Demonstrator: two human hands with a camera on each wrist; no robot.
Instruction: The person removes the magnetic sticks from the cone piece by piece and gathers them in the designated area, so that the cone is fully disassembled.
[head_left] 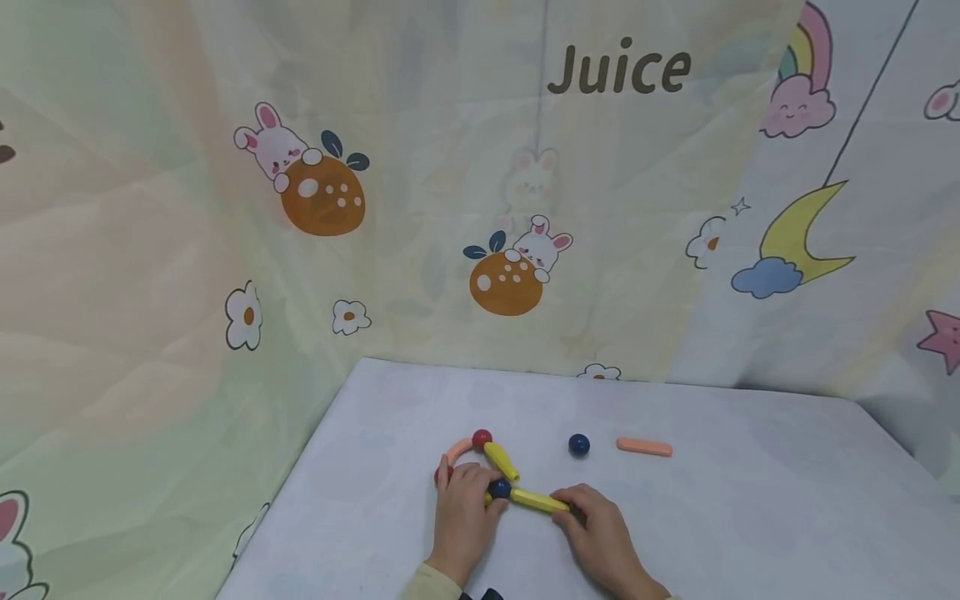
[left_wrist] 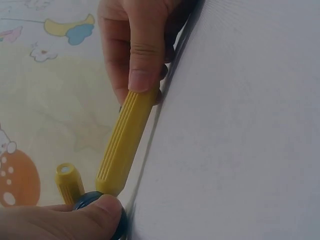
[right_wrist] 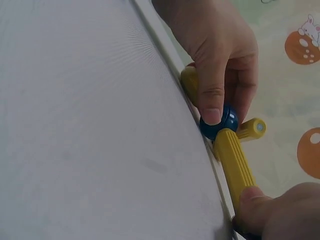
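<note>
On the white table (head_left: 750, 517), my left hand (head_left: 487, 492) pinches a dark blue ball (head_left: 500, 488) (right_wrist: 225, 122) between thumb and fingers. A ribbed yellow stick (head_left: 538, 500) (left_wrist: 125, 142) (right_wrist: 235, 162) runs from that ball to my right hand (head_left: 570, 510), which pinches its far end. A second yellow stick (head_left: 501, 460) (left_wrist: 67, 181) leads from the blue ball up to a red ball (head_left: 482, 438). A pink curved piece (head_left: 456, 452) arcs left from the red ball, behind my left hand.
A loose dark blue ball (head_left: 578, 445) and an orange-pink stick (head_left: 644, 447) lie on the table to the right of the chain. A cartoon-printed cloth backdrop (head_left: 420, 208) hangs close behind and to the left. The table's left edge runs diagonally near my left hand.
</note>
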